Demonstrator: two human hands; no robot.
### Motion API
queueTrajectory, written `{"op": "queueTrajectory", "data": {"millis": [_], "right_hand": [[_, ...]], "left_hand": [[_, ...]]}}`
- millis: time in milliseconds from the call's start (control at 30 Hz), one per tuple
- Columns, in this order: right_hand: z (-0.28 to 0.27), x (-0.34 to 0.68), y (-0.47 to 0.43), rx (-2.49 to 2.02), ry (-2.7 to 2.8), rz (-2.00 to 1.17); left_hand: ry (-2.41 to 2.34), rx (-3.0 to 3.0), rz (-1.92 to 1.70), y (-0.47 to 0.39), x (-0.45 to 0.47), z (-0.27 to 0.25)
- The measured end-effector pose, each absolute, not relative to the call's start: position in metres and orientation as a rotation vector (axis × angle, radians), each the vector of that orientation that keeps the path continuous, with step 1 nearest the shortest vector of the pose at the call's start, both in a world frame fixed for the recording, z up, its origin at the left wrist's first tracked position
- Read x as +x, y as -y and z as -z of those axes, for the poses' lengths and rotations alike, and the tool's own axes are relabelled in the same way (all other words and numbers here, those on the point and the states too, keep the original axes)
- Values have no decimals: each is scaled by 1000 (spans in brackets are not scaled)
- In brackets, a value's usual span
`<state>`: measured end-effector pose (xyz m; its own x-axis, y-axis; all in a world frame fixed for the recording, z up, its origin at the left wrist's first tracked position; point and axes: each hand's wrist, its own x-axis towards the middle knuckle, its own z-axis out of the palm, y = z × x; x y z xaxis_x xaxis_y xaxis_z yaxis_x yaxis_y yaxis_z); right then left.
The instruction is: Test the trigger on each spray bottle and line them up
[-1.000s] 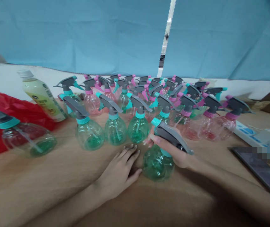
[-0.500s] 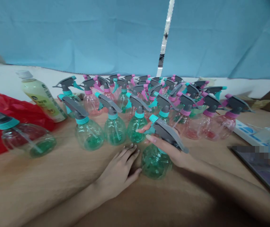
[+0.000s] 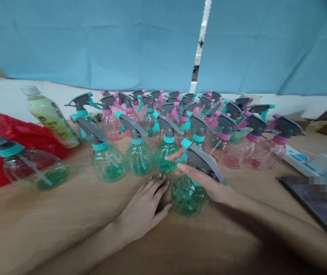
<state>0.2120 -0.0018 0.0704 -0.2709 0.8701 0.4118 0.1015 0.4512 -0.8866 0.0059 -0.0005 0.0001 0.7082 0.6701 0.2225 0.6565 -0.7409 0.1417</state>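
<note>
Hardly anything has moved in the last half second, but compared with a second back my right hand [image 3: 209,183] has pulled the green bottle [image 3: 188,196] a touch up and left, closer to the front row. I've got that hand wrapped round the bottle's neck just under the grey trigger [image 3: 205,163], fingers curled tight on it, thumb poking out left near the teal nozzle. The bottle sits on the table [image 3: 66,221], leaning a bit so the trigger slopes down to the right.

My left hand [image 3: 146,206] hasn't budged: flat on the table, palm down, fingers loosely spread and holding nothing, with the thumb just beside the bottle's base. Can't tell if it actually touches.

Right behind sits a row of three more green bottles [image 3: 139,156], upright, with a big crowd of pink bottles [image 3: 223,149] and green ones packed behind and to the right. Off on the far left one bottle [image 3: 34,170] stands alone in front of a red bag [image 3: 23,133], and a drink bottle [image 3: 51,118] leans beside the bag. On the right I can see a power strip [image 3: 303,160] and a dark tablet [image 3: 318,208], both well apart from my hands. Blue cloth [image 3: 94,42] hangs along the back.
</note>
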Motion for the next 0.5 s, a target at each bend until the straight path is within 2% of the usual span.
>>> {"op": "queueTrajectory", "data": {"millis": [500], "right_hand": [[-72, 212, 1, -855, 1699, -912]], "left_hand": [[-1105, 2838, -422, 0, 6, -1]]}}
